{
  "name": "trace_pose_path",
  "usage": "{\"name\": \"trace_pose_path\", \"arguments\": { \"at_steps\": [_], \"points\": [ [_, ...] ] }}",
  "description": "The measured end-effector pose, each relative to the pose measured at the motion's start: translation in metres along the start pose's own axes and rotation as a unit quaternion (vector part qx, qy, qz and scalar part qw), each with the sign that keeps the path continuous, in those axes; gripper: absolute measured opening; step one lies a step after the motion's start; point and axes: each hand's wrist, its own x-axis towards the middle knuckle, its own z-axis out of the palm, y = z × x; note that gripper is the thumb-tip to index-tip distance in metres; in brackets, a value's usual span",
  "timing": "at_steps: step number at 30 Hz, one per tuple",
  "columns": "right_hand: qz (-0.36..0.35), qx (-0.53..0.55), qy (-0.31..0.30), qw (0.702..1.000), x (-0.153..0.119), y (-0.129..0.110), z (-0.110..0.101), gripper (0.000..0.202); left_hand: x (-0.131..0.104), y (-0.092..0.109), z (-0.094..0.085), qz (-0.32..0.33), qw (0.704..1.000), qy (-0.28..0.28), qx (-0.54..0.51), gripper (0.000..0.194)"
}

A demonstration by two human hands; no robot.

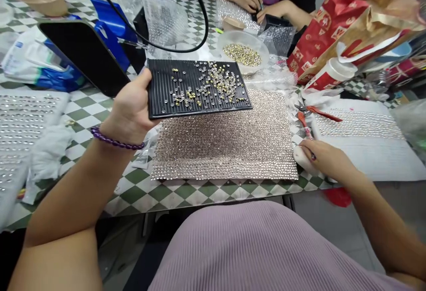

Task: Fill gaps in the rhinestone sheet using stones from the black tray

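Observation:
My left hand [128, 109] grips the left edge of a black ridged tray [158, 87], raised above the table. Loose clear and gold rhinestones [222, 82] are scattered over its grooves, thickest toward the right. Beneath the tray lies a sheet covered in sparkling rhinestones [226, 149], its far part hidden by the tray. At the sheet's right edge, my right hand [328, 158] is closed around a white rounded object [304, 160] whose kind I cannot make out. Red-handled pliers [319, 112] lie just beyond that hand.
A bowl of gold rhinestones [242, 53] stands behind the tray. A phone [86, 56] leans at the left under a looping black cable [203, 11]. Red paper bags [333, 25] and a cup [333, 73] stand at right. Across the table a person's hands [251, 0] work.

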Motion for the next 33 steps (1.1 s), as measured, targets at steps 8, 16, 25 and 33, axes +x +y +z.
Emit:
{"name": "trace_pose_path", "arguments": {
  "at_steps": [8, 16, 25, 33],
  "points": [
    [0.015, -0.025, 0.026, 0.999, -0.017, -0.021, -0.022, 0.037, -0.01, -0.005, -0.01, 0.005, 1.0, 0.0, -0.003, 0.04],
    [0.082, 0.021, 0.057, 0.995, 0.013, 0.002, 0.012, 0.056, -0.008, -0.007, -0.028, 0.014, 1.0, 0.009, -0.022, 0.04],
    [0.082, 0.176, 0.206, 0.959, 0.036, 0.019, -0.015, 0.113, -0.012, -0.014, -0.033, 0.01, 0.999, 0.045, -0.016, 0.044],
    [-0.135, 0.541, 0.487, 0.673, 0.054, -0.11, -0.061, 0.054, -0.024, -0.025, -0.034, 0.015, 0.993, 0.114, -0.001, 0.042]
  ]
}}
